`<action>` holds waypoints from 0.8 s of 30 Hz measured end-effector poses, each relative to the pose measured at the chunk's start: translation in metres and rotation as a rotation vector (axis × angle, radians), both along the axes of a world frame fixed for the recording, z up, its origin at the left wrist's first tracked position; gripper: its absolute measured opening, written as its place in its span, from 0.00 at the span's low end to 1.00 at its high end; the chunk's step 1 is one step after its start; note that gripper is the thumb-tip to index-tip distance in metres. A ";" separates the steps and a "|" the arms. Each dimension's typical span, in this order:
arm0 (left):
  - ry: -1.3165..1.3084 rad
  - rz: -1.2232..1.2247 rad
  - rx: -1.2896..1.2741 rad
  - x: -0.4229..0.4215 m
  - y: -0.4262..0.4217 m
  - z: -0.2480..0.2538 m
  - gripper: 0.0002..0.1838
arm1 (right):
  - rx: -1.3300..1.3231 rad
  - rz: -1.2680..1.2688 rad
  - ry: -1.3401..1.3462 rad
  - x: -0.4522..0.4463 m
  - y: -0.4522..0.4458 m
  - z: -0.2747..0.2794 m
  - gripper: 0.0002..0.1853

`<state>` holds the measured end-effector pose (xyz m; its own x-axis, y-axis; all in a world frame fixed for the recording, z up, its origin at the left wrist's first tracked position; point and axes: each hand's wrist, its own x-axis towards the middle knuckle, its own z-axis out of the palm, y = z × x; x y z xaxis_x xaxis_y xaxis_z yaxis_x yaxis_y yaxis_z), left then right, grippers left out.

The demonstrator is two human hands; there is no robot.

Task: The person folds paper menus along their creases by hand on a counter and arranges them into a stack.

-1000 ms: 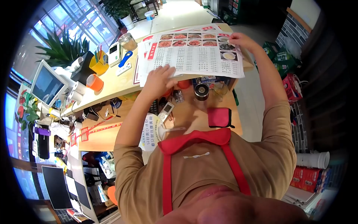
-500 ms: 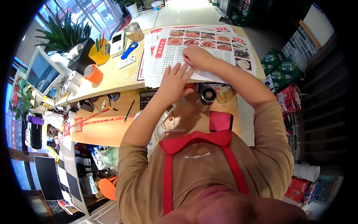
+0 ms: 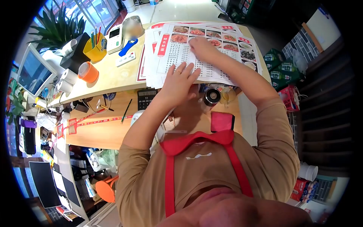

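A printed menu sheet (image 3: pixel 177 56) with food photos and rows of text lies on top of a stack of similar sheets on the counter. My left hand (image 3: pixel 179 81) rests at the near edge of the sheet, palm down, fingers spread, with a ring on one finger. My right hand (image 3: pixel 204 49) is on the same sheet, over the lower row of photos. Its fingers are curled; whether they hold anything is hidden.
The pale counter (image 3: pixel 117 77) carries a card reader (image 3: pixel 115 38), a blue object (image 3: pixel 128 48), a yellow pen holder (image 3: pixel 95 49) and an orange cup (image 3: pixel 88 72). On the lower desk are a calculator (image 3: pixel 145 100), a dark-lidded cup (image 3: pixel 211 97) and a pink cloth (image 3: pixel 221 122).
My right hand has moved away from my left fingertips, farther up the menu sheet. My left hand stays at the near edge with its fingers spread. The view has shifted slightly.
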<state>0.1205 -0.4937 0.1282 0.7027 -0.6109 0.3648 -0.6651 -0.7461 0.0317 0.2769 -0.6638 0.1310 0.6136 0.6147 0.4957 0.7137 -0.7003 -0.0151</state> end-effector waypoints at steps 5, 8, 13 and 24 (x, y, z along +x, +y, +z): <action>-0.029 -0.009 -0.027 0.001 0.000 -0.004 0.43 | 0.082 0.006 0.309 0.001 0.002 0.011 0.05; -0.018 -0.003 -0.021 0.001 0.001 0.000 0.44 | 0.010 0.206 0.198 -0.020 0.001 0.012 0.05; -0.004 0.005 -0.035 0.000 -0.001 -0.001 0.44 | -0.040 -0.115 0.155 0.022 -0.005 0.021 0.08; -0.005 -0.011 -0.040 0.000 0.000 0.000 0.46 | -0.016 0.032 0.166 0.000 0.009 0.019 0.05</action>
